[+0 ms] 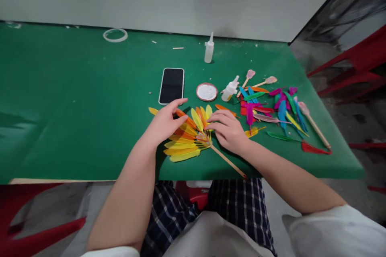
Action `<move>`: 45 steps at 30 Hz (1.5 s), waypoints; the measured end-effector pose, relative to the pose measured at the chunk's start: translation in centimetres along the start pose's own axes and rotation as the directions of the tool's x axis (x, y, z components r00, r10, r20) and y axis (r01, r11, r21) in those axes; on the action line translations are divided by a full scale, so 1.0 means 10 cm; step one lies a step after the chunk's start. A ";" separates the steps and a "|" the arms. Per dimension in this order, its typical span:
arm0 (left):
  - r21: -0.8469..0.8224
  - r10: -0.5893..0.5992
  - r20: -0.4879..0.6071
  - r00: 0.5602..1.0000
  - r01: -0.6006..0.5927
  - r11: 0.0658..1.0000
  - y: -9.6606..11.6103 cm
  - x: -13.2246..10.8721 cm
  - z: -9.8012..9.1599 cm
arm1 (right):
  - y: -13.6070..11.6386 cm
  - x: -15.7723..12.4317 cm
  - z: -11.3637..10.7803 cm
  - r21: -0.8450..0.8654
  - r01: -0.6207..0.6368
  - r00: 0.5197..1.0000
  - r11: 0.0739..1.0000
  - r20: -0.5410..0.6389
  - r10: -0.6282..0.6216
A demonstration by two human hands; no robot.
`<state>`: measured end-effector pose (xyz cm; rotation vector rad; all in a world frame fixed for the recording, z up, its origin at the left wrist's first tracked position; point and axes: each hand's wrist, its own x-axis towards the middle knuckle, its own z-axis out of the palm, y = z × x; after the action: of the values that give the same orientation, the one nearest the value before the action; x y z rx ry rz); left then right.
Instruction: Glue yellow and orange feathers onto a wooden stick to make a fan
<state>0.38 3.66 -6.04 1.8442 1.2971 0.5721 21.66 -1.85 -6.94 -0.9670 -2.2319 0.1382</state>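
A fan of yellow and orange feathers (184, 144) on a thin wooden stick (228, 162) lies on the green table (75, 100) near its front edge. My left hand (164, 122) rests flat on the fan's left side, fingers stretched out over the orange feathers. My right hand (227, 128) lies on the fan's right side, its fingertips pressing down on a yellow feather near the top. Neither hand grips anything.
A black phone (171, 85), a round lid of white glue (206, 92) and two small glue bottles (230, 89) (209, 49) stand behind the fan. Loose coloured feathers (279, 108) and wooden sticks (315, 125) lie right. A tape ring (115, 35) is far back. Red chairs stand around.
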 end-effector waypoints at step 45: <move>0.274 -0.098 -0.204 0.974 0.153 0.950 -0.02 -0.04 -0.06 | -0.08 -0.09 -0.06 0.055 -0.107 0.973 0.993 0.210 0.093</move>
<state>-0.28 3.54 -5.82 1.9573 1.6876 0.5198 21.98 -3.09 -6.75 -1.0718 -2.3498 0.3709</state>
